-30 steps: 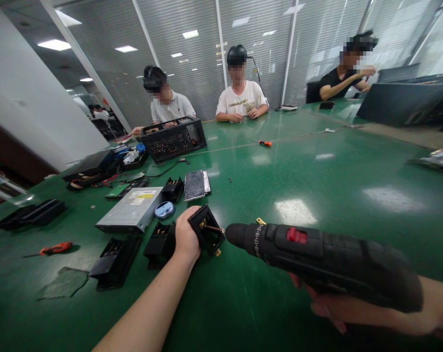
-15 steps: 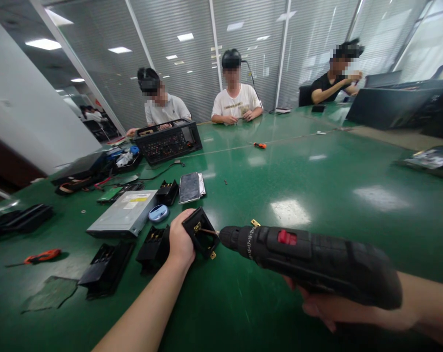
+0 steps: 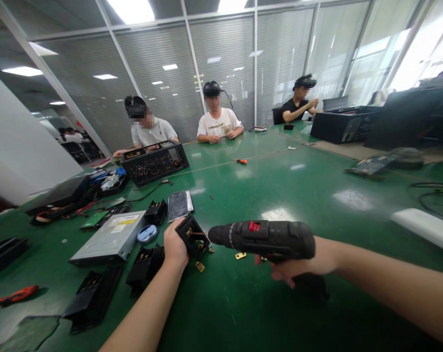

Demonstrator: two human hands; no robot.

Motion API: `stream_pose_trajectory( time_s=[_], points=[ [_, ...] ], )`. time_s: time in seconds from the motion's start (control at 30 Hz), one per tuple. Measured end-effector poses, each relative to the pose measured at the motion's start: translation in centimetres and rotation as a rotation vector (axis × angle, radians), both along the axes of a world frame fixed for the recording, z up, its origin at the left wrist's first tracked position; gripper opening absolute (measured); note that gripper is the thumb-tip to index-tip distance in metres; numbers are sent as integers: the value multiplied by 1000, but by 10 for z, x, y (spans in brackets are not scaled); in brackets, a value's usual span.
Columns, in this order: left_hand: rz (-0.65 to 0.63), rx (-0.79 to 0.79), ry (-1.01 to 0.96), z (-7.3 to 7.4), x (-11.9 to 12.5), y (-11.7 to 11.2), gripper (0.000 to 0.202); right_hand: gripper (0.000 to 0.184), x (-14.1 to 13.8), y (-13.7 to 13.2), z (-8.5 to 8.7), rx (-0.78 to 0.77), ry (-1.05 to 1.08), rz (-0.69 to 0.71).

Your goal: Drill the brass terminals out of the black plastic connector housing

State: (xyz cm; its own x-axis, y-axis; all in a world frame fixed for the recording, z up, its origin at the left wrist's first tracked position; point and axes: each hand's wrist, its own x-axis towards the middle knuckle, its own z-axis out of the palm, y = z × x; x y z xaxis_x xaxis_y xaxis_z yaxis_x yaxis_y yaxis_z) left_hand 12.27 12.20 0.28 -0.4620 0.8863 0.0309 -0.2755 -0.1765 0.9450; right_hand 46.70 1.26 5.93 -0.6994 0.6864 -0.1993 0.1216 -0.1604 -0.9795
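My left hand [image 3: 175, 243] is closed around a black plastic housing [image 3: 194, 238] with brass pieces inside, tilted up off the table. In my right hand [image 3: 288, 268] is a black cordless drill [image 3: 269, 238] with a red switch on top, my fingers wrapped around its grip. The drill's thin bit reaches into the housing near a brass piece. Loose brass plates [image 3: 240, 255] lie on the green table below the drill, and another brass plate [image 3: 200, 266] lies under the housing. Similar black housings [image 3: 145, 266] stand left of my left hand.
Left of me are a silver optical drive [image 3: 107, 239], a round blue-grey tin [image 3: 147, 233], an orange screwdriver [image 3: 14, 297] and a flat dark panel [image 3: 178, 205]. Across the table [image 3: 243, 190], several people sit near black computer cases [image 3: 155, 163]. A white bar [image 3: 425, 229] lies at right.
My view has shifted, showing more of the right side. The drill now sits farther from me and points straighter at the housing, its bit still inside. Both hands keep their holds.
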Motion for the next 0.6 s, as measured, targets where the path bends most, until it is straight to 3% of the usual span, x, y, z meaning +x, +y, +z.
stream_pose_trajectory(
  time_s=[0.2, 0.3, 0.43, 0.6],
  points=[
    [-30, -25, 88, -4, 9, 25, 35, 63, 6, 17, -2, -63, 42, -80],
    [-57, -56, 110, -4, 20, 29, 36, 57, 20, 17, -6, -68, 43, -76],
    [-194, -75, 128, -5, 32, 26, 37, 54, 34, 14, -7, -54, 44, -81],
    [-73, -167, 32, -15, 23, 38, 33, 60, 31, 13, -7, -84, 38, -63]
  ],
)
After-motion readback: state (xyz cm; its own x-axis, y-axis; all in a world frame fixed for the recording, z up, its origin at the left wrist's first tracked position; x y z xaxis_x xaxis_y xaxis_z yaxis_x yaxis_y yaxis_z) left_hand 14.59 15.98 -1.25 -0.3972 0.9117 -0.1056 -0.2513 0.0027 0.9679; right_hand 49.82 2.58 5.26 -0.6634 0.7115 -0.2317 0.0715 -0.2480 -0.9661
